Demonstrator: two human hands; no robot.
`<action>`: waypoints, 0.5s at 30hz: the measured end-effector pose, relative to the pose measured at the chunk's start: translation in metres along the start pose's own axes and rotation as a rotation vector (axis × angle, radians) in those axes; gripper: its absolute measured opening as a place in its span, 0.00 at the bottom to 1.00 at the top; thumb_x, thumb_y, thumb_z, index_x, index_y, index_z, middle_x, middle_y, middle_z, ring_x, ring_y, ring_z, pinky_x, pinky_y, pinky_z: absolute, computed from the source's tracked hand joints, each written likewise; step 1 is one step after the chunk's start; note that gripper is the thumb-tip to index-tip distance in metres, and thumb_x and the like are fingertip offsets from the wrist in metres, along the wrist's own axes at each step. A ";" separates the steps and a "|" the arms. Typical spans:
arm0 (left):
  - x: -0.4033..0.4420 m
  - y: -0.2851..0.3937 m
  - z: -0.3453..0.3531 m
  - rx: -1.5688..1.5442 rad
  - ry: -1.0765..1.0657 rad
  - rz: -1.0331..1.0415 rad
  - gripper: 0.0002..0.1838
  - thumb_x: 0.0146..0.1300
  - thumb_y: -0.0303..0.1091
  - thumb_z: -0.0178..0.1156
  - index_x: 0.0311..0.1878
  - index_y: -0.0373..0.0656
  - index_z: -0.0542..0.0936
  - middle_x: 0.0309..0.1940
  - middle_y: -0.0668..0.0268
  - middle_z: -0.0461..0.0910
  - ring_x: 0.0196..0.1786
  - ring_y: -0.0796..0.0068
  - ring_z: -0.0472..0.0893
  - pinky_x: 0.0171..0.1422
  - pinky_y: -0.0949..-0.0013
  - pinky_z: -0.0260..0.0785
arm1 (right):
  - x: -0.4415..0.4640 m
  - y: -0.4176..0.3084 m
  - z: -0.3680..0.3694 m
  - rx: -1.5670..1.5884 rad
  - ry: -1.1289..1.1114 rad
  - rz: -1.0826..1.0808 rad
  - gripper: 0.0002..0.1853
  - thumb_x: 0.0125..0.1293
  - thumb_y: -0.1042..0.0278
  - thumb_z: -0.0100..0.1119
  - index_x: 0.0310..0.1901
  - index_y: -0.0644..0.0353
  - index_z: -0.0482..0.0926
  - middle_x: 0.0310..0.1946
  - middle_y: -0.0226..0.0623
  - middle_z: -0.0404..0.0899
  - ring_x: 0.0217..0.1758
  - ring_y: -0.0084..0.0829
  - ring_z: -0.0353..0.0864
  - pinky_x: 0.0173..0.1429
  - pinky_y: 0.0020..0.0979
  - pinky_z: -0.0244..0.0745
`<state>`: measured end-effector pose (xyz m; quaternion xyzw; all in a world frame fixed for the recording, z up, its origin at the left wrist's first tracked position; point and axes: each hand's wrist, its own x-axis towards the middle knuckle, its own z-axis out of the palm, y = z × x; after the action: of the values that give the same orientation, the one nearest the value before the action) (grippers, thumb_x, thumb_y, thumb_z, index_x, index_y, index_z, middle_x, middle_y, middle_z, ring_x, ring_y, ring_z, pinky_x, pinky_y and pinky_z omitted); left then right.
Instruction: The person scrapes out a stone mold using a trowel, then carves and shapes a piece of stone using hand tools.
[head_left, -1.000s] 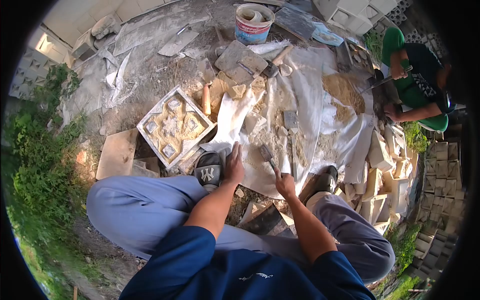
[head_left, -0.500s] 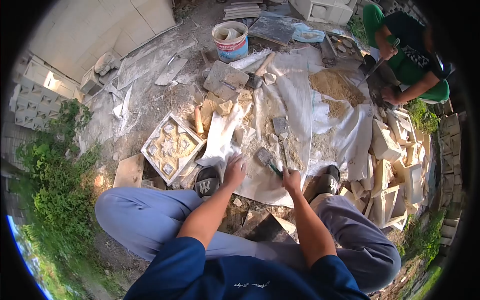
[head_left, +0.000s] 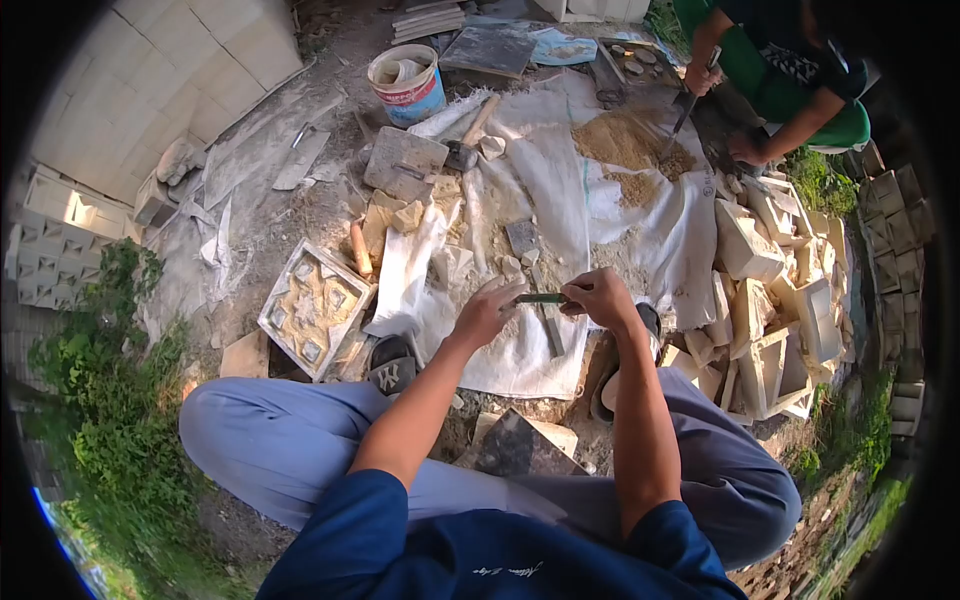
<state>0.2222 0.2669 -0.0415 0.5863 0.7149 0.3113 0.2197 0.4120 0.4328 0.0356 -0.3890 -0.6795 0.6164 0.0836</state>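
Note:
In front of my knees, a green-handled flat tool (head_left: 540,298) lies sideways between my hands above a white woven sack (head_left: 500,365). My right hand (head_left: 600,298) pinches the handle's end. The fingers of my left hand (head_left: 490,310) close round its other end and hide the head, so I cannot tell whether it is a brush or a scraper. Just beyond, a thin grey strip (head_left: 548,325) and a small dark square plate (head_left: 521,237) rest on the sack. To the left sits a square patterned mould (head_left: 315,310) with sandy material in its recesses.
A bucket (head_left: 408,85), a hammer (head_left: 468,145) and a flat trowel (head_left: 405,163) lie farther out. Broken cream blocks (head_left: 770,290) are piled at the right. Beside a sand heap (head_left: 625,150), another person (head_left: 790,90) grips a long tool. A wooden-handled tool (head_left: 361,250) adjoins the mould.
My right hand has lifted the green-handled tool and turned it sideways. My left hand has closed on its head end. The view has shifted, moving the scene leftward.

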 end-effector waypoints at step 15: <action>0.022 0.021 -0.010 -0.167 0.025 0.004 0.11 0.60 0.32 0.67 0.44 0.42 0.79 0.36 0.54 0.81 0.43 0.48 0.82 0.45 0.53 0.74 | 0.006 -0.017 0.028 0.360 -0.032 0.093 0.23 0.70 0.56 0.64 0.38 0.77 0.84 0.30 0.44 0.86 0.31 0.31 0.88 0.36 0.28 0.84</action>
<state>0.2256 0.2893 -0.0184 0.5634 0.6881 0.3773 0.2583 0.3836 0.4160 0.0423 -0.3889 -0.5406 0.7374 0.1126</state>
